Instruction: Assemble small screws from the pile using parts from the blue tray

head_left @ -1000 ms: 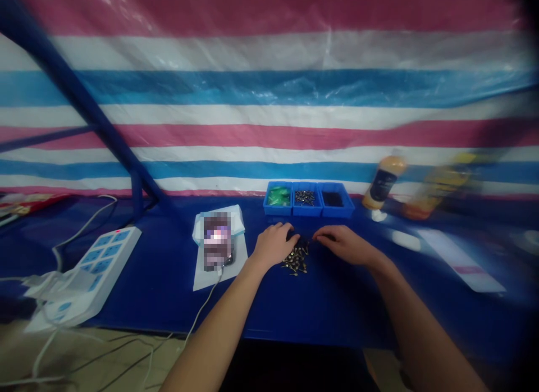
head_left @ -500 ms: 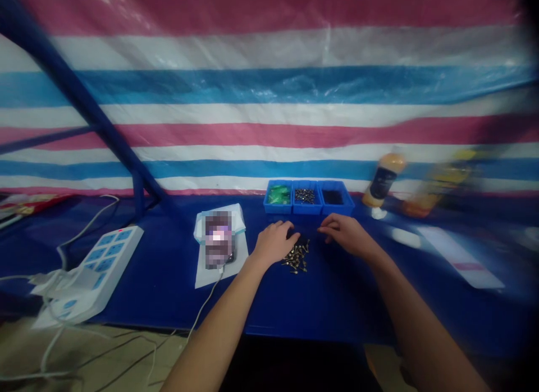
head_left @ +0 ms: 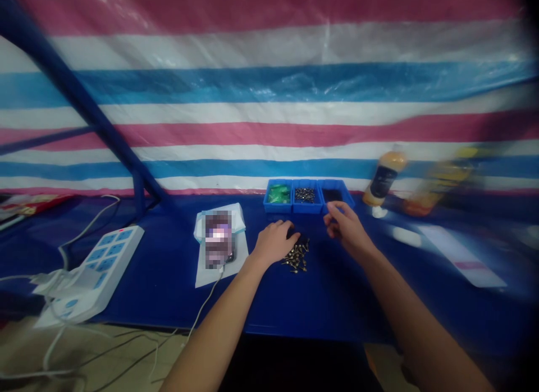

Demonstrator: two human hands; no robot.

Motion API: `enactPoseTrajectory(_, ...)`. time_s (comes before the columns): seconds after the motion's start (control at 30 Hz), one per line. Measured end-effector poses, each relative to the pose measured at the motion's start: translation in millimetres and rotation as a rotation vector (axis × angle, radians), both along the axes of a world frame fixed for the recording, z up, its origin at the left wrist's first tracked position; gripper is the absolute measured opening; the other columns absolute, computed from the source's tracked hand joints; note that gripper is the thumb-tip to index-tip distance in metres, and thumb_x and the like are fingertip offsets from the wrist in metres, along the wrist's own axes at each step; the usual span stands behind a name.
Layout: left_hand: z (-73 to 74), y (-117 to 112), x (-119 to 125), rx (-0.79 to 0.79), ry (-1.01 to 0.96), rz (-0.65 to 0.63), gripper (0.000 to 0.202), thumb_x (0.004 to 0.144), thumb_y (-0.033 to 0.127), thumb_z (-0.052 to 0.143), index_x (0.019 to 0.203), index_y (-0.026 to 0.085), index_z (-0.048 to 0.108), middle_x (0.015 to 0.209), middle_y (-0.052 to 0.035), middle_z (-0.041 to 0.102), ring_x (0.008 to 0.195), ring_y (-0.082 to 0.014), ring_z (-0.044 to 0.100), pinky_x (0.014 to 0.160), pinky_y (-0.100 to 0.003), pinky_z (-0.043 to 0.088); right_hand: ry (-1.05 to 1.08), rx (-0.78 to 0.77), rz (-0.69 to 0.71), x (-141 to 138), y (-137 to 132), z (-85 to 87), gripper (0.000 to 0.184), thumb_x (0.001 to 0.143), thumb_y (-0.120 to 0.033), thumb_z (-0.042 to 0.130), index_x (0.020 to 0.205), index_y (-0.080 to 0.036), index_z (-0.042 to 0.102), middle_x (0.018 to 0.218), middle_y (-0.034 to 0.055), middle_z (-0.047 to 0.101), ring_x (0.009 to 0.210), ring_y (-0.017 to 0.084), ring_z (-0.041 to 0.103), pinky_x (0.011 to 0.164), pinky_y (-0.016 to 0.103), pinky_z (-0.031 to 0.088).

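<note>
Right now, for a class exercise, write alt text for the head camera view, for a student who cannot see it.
Two bare hands work over a blue-covered bench: the left hand lies beside a small pile of brass-coloured metal parts, and the right hand is raised near three blue bins holding green, metallic and black items.

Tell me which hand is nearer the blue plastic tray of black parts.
Right: right hand at the front of the tray; left hand farther, front-left of it.

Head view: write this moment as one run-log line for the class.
left hand: beside small brass-coloured pins | right hand: raised, near rightmost blue bin
</note>
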State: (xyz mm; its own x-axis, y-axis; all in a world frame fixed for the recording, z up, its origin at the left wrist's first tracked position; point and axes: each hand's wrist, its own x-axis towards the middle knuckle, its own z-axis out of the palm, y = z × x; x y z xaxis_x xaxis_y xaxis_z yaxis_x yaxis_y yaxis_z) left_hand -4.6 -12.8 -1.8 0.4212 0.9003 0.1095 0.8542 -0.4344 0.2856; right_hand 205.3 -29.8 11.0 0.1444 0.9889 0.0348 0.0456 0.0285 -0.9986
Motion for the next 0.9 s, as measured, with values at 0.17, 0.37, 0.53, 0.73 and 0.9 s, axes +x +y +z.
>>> enactPoseTrajectory(0.17, 0.2, -1, 0, -0.011, 0.025, 0.005, 0.039, 0.094, 0.054, 0.037, 0.114, 0.029, 0.058, 0.11, -0.0043, 0.063, 0.101, -0.0255, 0.06, 0.08, -0.038, 0.048, -0.552, 0.095, 0.247, 9, -3, -3.2, 0.033, 0.081, -0.052, 0.063, 0.091, -0.021, 0.06, 0.066, -0.0015, 0.059, 0.056, 0.013, 0.053, 0.052, 0.025, 0.037)
enactPoseTrajectory(0.37, 0.4, -1, 1, 0.001, 0.029, 0.012, 0.036, 0.094, 0.051, 0.038, 0.114, 0.028, 0.058, 0.111, -0.0044, 0.063, 0.103, -0.0251, 0.059, 0.081, -0.036, 0.048, -0.897, 0.173, 0.469, 1, -7, -12.5, 0.028, 0.081, -0.045, 0.066, 0.098, -0.023, 0.066, 0.076, 0.0003, 0.064, 0.066, 0.014, 0.057, 0.06, 0.026, 0.038)
enactPoseTrajectory(0.53, -0.1, -1, 0, 0.013, 0.025, -0.001, 0.034, 0.096, 0.049, 0.036, 0.112, 0.029, 0.058, 0.109, -0.0037, 0.064, 0.102, -0.0249, 0.06, 0.082, -0.037, 0.048, -0.95, 0.212, 0.475, -1, -4, -18.0, 0.016, 0.087, -0.034, 0.06, 0.099, -0.024, 0.065, 0.08, 0.0006, 0.065, 0.072, 0.015, 0.058, 0.066, 0.027, 0.04)
enactPoseTrajectory(0.73, 3.2, -3, 0, -0.009, 0.005, 0.008, 0.041, 0.095, 0.055, 0.034, 0.113, 0.028, 0.059, 0.11, -0.0043, 0.064, 0.103, -0.0256, 0.06, 0.083, -0.037, 0.048, -0.969, 0.216, 0.484, 3, 0, -22.1, 0.017, 0.084, -0.027, 0.063, 0.1, -0.023, 0.067, 0.087, 0.0027, 0.064, 0.078, 0.017, 0.06, 0.073, 0.029, 0.042)
enactPoseTrajectory(0.9, 6.1, -3, 0, -0.029, 0.013, -0.01, 0.048, 0.087, 0.063, 0.044, 0.116, 0.027, 0.059, 0.109, -0.0054, 0.063, 0.102, -0.0262, 0.06, 0.079, -0.036, 0.049, -0.932, 0.218, 0.47, 3, 0, -19.9, 0.011, 0.085, -0.021, 0.056, 0.09, -0.022, 0.066, 0.085, 0.0031, 0.064, 0.078, 0.017, 0.059, 0.071, 0.029, 0.042)
